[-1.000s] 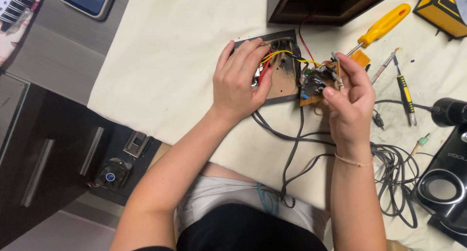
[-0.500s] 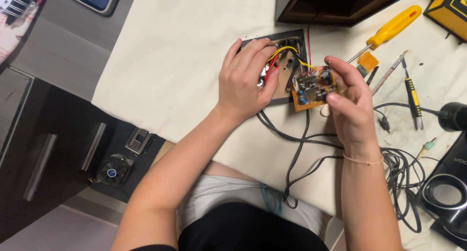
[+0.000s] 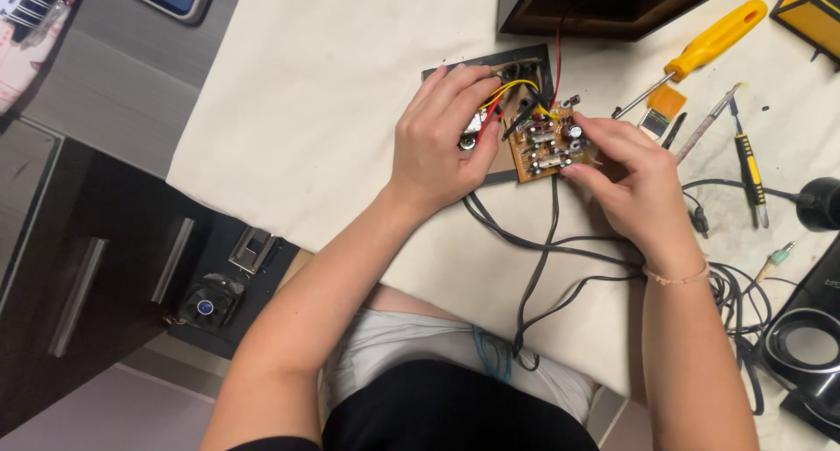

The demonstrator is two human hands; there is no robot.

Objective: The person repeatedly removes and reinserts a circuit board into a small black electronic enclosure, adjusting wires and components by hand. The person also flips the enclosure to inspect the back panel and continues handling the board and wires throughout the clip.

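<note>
A small orange circuit board (image 3: 547,145) with several components lies tilted over a dark flat panel (image 3: 490,70) on a cream cloth. My right hand (image 3: 634,184) pinches the board's right edge with fingers and thumb. My left hand (image 3: 437,140) curls over the panel's left part and grips a small metal part with red and yellow wires (image 3: 503,97) running from it to the board. Black cables (image 3: 542,258) trail from under the board toward me.
A yellow-handled screwdriver (image 3: 709,35), a thin black and yellow tool (image 3: 748,167) and a small orange piece (image 3: 667,103) lie right of the board. A dark wooden box (image 3: 604,5) stands behind. Black speaker parts (image 3: 809,346) and tangled cables sit at the right. A dark drawer unit (image 3: 87,267) is at left.
The camera view has shifted slightly. The board has tipped flatter and my right hand has slid down to its right edge. My left hand stays on the panel.
</note>
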